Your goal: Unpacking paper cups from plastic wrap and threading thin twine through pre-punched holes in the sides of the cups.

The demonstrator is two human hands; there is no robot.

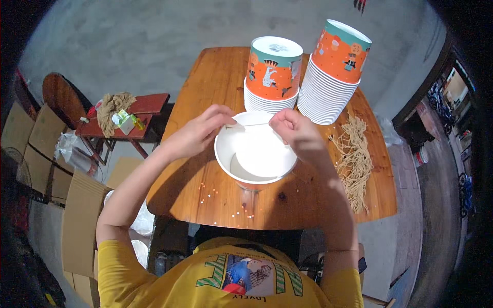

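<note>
Beige twine bundle [354,167] on right of wooden table [205,92]. White-lined paper bucket [264,149] mouth-up, left of it. Over its far part, left hand [205,129] and right hand [295,132]: fingertips pinched together on thin pale cord [250,124] between them. Two inverted bucket stacks [271,77] beyond.

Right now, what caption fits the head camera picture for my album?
Left hand and right hand hold a pale strand over an open tub, with tan strands and stacked orange tubs nearby.

I'm at a wooden bench [197,97] in what looks like a makeshift workroom: bare grey wall [154,41], stacked tubs [328,87], piled cords [354,167], open cardboard boxes [80,220].
</note>
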